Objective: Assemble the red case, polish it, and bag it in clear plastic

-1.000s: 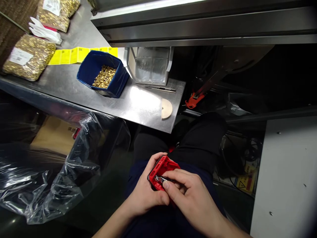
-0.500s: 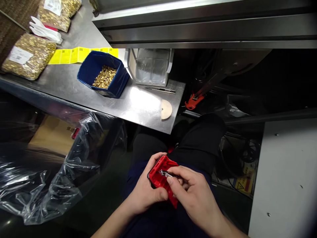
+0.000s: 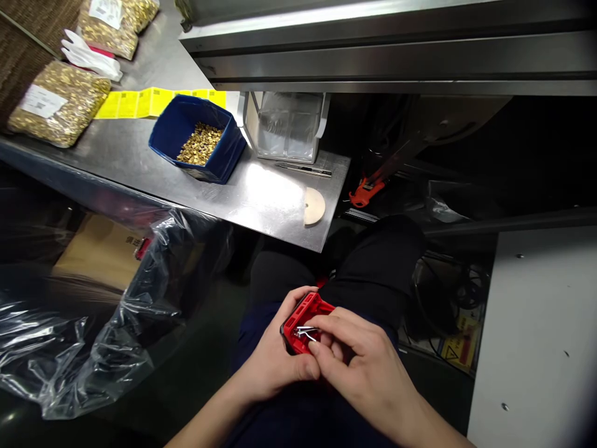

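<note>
Two hands low over the lap: left hand (image 3: 273,361) cupping a red plastic case (image 3: 305,320), fingers wrapped round it; right hand (image 3: 359,367) pinching a small metal clip (image 3: 305,331) on the case. Blue bin (image 3: 198,138) at eleven o'clock on the worktop (image 3: 261,199).

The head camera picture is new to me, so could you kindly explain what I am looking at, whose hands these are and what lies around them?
The camera sits on a seated person's head and looks down at their lap. The left hand cups a small red plastic part; the right hand presses a thin shiny metal piece against it with its fingers. Ahead is a steel table bearing a blue bin of small brass-coloured pieces, sealed bags of the same pieces, yellow labels, white gloves, a clear container and a pale half-disc. Crumpled clear plastic lies lower left.
</note>
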`<action>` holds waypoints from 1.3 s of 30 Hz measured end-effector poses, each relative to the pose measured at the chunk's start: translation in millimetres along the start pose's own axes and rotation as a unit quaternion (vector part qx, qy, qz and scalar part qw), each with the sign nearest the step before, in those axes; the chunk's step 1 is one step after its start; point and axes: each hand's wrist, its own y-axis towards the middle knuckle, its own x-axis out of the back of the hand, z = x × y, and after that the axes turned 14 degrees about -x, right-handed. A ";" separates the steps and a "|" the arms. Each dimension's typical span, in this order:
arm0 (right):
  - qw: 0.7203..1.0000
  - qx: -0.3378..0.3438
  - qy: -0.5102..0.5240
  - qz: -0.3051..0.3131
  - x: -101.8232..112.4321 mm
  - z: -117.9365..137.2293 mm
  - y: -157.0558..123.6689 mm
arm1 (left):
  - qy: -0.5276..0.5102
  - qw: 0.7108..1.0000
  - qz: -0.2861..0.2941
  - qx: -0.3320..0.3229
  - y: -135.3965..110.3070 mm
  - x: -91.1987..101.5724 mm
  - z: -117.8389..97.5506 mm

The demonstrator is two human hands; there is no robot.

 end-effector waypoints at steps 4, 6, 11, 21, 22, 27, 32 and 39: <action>1.000 0.002 -0.008 -0.006 1.6 0.2 0.1 | 0.008 1.000 0.012 0.003 1.6 -0.3 -2.2; 1.000 0.010 -0.011 -0.003 2.7 0.2 0.1 | 0.015 1.000 0.016 0.005 2.2 -0.6 -3.7; 0.999 0.029 -0.027 0.021 7.8 2.4 3.2 | 0.038 0.999 0.019 0.000 3.4 -0.9 -7.3; 0.999 0.009 -0.029 -0.030 25.3 -4.2 9.5 | -0.010 1.000 0.004 -0.016 7.8 3.8 -3.6; 0.998 -0.002 -0.025 -0.059 29.3 -7.8 12.5 | -0.016 1.000 0.001 -0.018 7.7 5.0 -2.7; 0.985 -0.049 -0.017 -0.164 42.8 -25.5 38.8 | -0.035 0.999 -0.033 -0.012 4.2 14.8 2.2; 0.986 -0.042 -0.079 -0.143 36.4 -10.4 84.5 | -0.124 0.990 -0.068 -0.009 -6.3 30.1 9.2; 0.959 0.146 -0.185 -0.155 -1.8 58.1 189.7 | -0.224 0.971 -0.077 -0.032 -15.6 46.7 8.5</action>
